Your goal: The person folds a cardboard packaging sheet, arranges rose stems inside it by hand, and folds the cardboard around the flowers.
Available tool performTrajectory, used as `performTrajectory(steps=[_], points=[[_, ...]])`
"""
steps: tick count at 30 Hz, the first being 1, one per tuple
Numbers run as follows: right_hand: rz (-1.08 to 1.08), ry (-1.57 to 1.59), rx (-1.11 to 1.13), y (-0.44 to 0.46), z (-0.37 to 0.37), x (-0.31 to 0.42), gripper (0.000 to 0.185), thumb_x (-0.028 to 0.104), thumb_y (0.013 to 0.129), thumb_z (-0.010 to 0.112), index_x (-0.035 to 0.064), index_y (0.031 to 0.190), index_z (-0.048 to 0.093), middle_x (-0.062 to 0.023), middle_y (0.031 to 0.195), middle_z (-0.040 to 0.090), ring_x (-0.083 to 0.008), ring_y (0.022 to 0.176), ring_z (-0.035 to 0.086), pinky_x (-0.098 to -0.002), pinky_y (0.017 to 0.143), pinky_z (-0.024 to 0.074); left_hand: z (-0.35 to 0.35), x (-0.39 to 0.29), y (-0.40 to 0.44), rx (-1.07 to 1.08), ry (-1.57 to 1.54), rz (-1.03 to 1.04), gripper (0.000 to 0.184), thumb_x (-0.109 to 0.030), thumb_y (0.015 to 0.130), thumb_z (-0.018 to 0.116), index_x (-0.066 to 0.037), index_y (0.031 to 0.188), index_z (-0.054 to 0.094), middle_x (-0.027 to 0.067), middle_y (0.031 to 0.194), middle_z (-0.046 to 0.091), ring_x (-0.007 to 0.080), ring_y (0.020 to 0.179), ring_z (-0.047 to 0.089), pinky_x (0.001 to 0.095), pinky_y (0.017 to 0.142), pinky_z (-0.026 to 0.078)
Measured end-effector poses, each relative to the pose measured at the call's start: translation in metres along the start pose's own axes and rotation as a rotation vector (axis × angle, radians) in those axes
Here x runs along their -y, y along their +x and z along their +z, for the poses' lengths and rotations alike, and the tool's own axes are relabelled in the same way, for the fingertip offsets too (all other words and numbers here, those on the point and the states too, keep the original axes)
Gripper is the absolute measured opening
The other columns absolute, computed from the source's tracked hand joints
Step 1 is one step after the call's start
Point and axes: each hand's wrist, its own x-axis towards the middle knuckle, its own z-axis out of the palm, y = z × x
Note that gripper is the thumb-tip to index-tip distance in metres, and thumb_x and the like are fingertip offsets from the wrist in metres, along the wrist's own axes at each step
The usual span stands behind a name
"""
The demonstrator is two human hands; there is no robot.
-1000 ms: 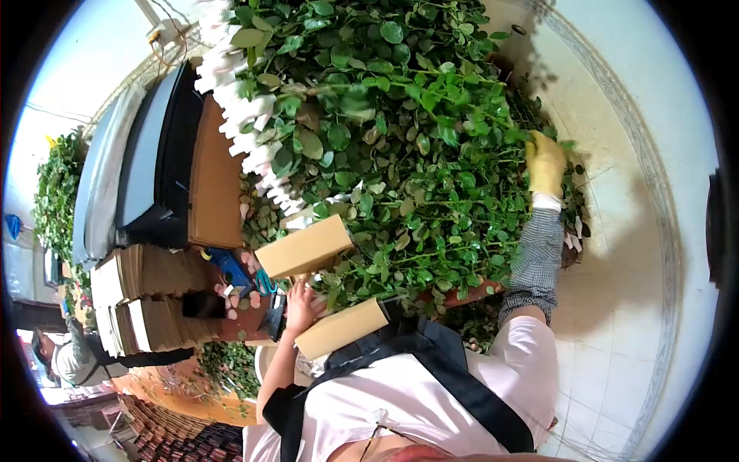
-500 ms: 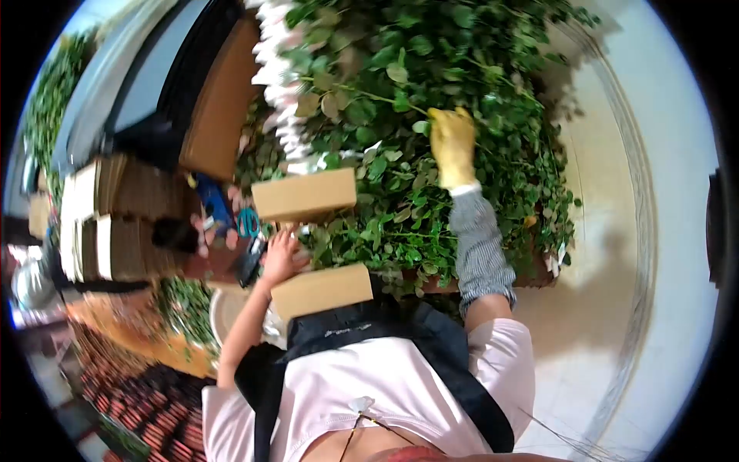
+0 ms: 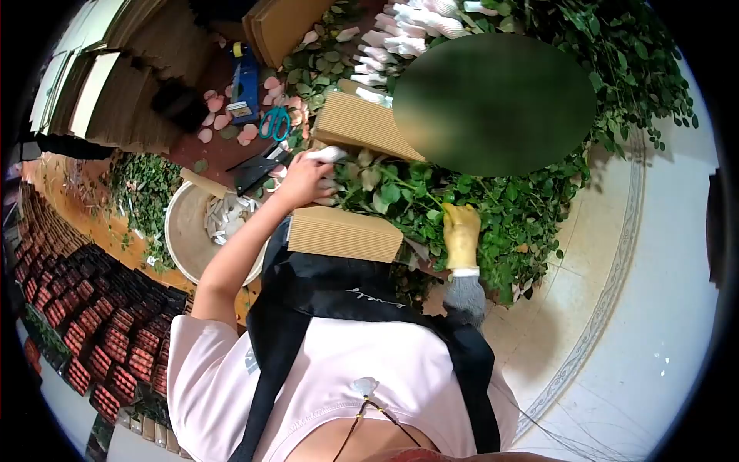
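My bare left hand [image 3: 303,182] lies between two bent pieces of corrugated cardboard, the far one [image 3: 362,123] and the near one [image 3: 345,234]. Its fingers are curled over a rose head in a white sleeve [image 3: 328,155], and more white shows under the palm. In a yellow glove, my right hand [image 3: 461,235] is closed at the near side of the leafy rose stems [image 3: 493,223]. A green stem [image 3: 412,187] runs leftward from its fingertips toward the left hand. Other white-sleeved rose heads [image 3: 408,35] lie in a row beyond the far cardboard.
Teal scissors [image 3: 275,123], a blue tape dispenser [image 3: 245,85] and pink petals [image 3: 218,112] lie at left. A bucket [image 3: 178,231] holds white scraps. Stacked cardboard [image 3: 115,100] stands behind; dark-and-red stacks [image 3: 85,308] fill the lower left. A blurred oval hides part of the foliage.
My right hand has drawn back toward my body, from deep over the foliage to its near side. My left hand stays between the cardboard pieces, now with a white-sleeved rose head. The view has shifted.
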Motion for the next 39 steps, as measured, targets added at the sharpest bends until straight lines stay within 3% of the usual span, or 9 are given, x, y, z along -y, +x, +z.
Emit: performTrajectory(steps=[6,12,17,22,25,28,29,31,39], points=[[0.177,-0.171,-0.066,-0.005,0.065,-0.001,0.02,0.005,0.076,0.063,0.0077,0.095,0.071,-0.0164,0.082,0.067,-0.0363,0.078,0.062,-0.0468,0.069,0.0476,0.008,0.002,0.001,-0.138,-0.034,0.069,0.044,-0.035,0.059,0.084,-0.015,0.095,0.067,0.0083,0.104,0.057,0.0309,0.106,0.054,0.0456,0.09,0.044],[0.127,0.029,0.077,-0.028,0.125,-0.042,0.029,0.005,0.078,0.063,0.0023,0.106,0.068,-0.0228,0.095,0.068,-0.0423,0.088,0.063,-0.0498,0.08,0.0501,0.016,0.0,0.002,-0.178,0.03,0.069,0.058,-0.041,0.054,0.083,-0.017,0.104,0.065,0.0112,0.11,0.053,0.0323,0.111,0.048,0.0467,0.087,0.04],[0.336,-0.237,0.583,0.018,0.047,-0.007,0.059,0.03,0.083,0.07,0.0063,0.134,0.054,-0.0222,0.125,0.061,-0.0394,0.115,0.059,-0.0465,0.099,0.0451,0.03,0.016,0.014,-0.106,0.127,0.199,0.057,-0.05,0.055,0.078,-0.017,0.101,0.068,0.0101,0.11,0.054,0.0312,0.11,0.046,0.047,0.086,0.039],[-0.087,0.795,0.639,0.098,-0.037,0.123,0.045,0.003,0.092,0.059,0.0003,0.136,0.051,-0.0128,0.127,0.061,-0.0214,0.113,0.059,-0.0314,0.1,0.044,0.034,0.02,0.012,-0.158,0.086,0.217,0.062,-0.051,0.055,0.078,-0.012,0.104,0.07,0.0143,0.119,0.052,0.0354,0.116,0.045,0.047,0.093,0.04],[-0.15,1.115,0.801,0.125,0.015,0.155,0.039,0.007,0.093,0.062,-0.0001,0.131,0.056,-0.0108,0.121,0.065,-0.0189,0.106,0.062,-0.0309,0.095,0.0468,0.046,0.04,0.014,-0.194,0.007,0.267,0.066,-0.046,0.059,0.081,-0.011,0.113,0.064,0.0149,0.122,0.05,0.0356,0.116,0.048,0.0454,0.093,0.043],[-0.332,0.252,0.692,0.137,0.056,0.154,0.025,0.021,0.089,0.069,0.0025,0.106,0.07,-0.0123,0.091,0.072,-0.0195,0.085,0.069,-0.0306,0.077,0.0522,0.017,0.025,-0.007,-0.236,0.063,-0.078,0.072,-0.04,0.065,0.08,-0.015,0.126,0.053,0.012,0.114,0.055,0.0311,0.11,0.053,0.047,0.084,0.046],[-0.37,0.143,0.76,0.141,0.053,0.166,0.032,0.032,0.089,0.066,0.0063,0.106,0.071,-0.0176,0.093,0.071,-0.0273,0.087,0.069,-0.0357,0.08,0.0527,0.005,0.021,-0.013,-0.27,0.012,-0.189,0.052,-0.036,0.069,0.078,-0.01,0.112,0.062,0.013,0.107,0.063,0.0332,0.102,0.06,0.0482,0.079,0.049],[-0.551,-0.244,0.871,0.139,0.074,0.181,0.034,0.037,0.088,0.058,0.0105,0.104,0.072,-0.0202,0.1,0.069,-0.0369,0.092,0.067,-0.0471,0.082,0.0514,-0.011,0.008,-0.013,0.16,-0.194,-0.486,0.038,-0.034,0.073,0.075,-0.006,0.098,0.07,0.0152,0.1,0.07,0.0358,0.093,0.066,0.0498,0.073,0.052],[-0.585,-0.074,0.857,0.128,0.088,0.168,0.035,0.039,0.09,0.055,0.0131,0.106,0.071,-0.0199,0.103,0.069,-0.0387,0.097,0.065,-0.0471,0.085,0.0497,0.024,0.016,-0.008,0.262,-0.187,-0.362,0.044,-0.045,0.07,0.075,-0.009,0.095,0.074,0.0146,0.092,0.072,0.0364,0.087,0.069,0.0493,0.068,0.054]])
